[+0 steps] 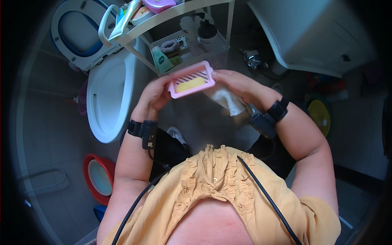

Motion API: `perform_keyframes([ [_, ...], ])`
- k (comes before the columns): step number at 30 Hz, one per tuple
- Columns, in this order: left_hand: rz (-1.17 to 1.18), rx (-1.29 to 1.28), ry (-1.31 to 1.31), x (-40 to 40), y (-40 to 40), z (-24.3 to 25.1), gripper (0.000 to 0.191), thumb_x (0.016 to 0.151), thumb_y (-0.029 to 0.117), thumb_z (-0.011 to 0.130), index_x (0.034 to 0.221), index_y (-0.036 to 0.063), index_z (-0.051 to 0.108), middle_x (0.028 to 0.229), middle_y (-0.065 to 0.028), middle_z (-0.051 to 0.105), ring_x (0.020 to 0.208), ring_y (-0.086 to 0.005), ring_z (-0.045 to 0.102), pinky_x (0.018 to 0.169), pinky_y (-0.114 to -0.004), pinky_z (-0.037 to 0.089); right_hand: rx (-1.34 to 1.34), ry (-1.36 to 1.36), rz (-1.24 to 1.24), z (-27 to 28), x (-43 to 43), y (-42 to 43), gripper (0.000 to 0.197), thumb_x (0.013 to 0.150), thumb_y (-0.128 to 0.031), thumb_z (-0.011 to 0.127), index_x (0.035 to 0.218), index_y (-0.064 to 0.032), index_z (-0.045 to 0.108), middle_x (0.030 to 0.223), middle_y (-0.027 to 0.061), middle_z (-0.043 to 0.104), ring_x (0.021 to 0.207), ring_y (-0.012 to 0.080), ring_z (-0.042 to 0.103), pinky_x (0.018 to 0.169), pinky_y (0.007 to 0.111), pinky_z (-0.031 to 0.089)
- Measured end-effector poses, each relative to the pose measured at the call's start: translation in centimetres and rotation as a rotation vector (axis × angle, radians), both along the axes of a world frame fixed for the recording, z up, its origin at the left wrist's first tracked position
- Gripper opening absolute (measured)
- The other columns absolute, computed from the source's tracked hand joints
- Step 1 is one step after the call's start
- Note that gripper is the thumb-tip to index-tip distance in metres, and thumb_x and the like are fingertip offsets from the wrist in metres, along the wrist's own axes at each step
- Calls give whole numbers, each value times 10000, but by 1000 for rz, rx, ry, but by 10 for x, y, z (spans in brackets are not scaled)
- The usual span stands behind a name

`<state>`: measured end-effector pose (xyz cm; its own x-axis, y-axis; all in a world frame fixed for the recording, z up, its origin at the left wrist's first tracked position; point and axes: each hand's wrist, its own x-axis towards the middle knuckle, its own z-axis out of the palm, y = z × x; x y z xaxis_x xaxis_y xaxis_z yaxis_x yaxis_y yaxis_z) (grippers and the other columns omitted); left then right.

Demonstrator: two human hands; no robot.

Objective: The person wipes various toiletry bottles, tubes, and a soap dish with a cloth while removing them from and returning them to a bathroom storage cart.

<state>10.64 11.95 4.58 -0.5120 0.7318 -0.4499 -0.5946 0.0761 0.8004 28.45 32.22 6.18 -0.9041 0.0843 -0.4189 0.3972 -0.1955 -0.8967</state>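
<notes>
A pink plastic soap dish [209, 68] with slanted slots in its base is held up in front of me, tilted. A yellow bar of soap [190, 84] lies in it along the near side. My left hand [155, 92] grips the dish's left end, with part of the fingers hidden behind it. At the right end, the thumb of my right hand [235, 82] presses on the rim. A whitish cloth [225, 97] hangs from under that same hand, blurred at its lower end.
Just beyond the dish stands a white shelf rack [177, 15] with bottles, tubes and a hair tie. A toilet [107, 98] with raised lid is at left, near a red basin [90, 162]. A white cabinet or appliance [315, 39] stands at right, with a yellow basin [318, 114] below.
</notes>
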Motion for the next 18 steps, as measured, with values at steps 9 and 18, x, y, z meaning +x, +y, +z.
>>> perform_keyframes([
  [9,423,35,-27,-81,34,-32,228,936,114,565,1136,5,547,1079,-110,623,971,-219,620,862,-359,540,397,124,149,25,-2,-21,671,950,-376,521,1447,35,336,1417,219,451,1291,267,459,1066,328,349],
  [18,308,-60,329,-110,63,-68,254,911,179,612,1081,-9,601,931,-104,670,843,-201,663,726,-289,541,454,142,158,12,-15,-33,660,941,-349,543,1439,35,344,1380,223,488,1259,263,494,1041,327,383],
])
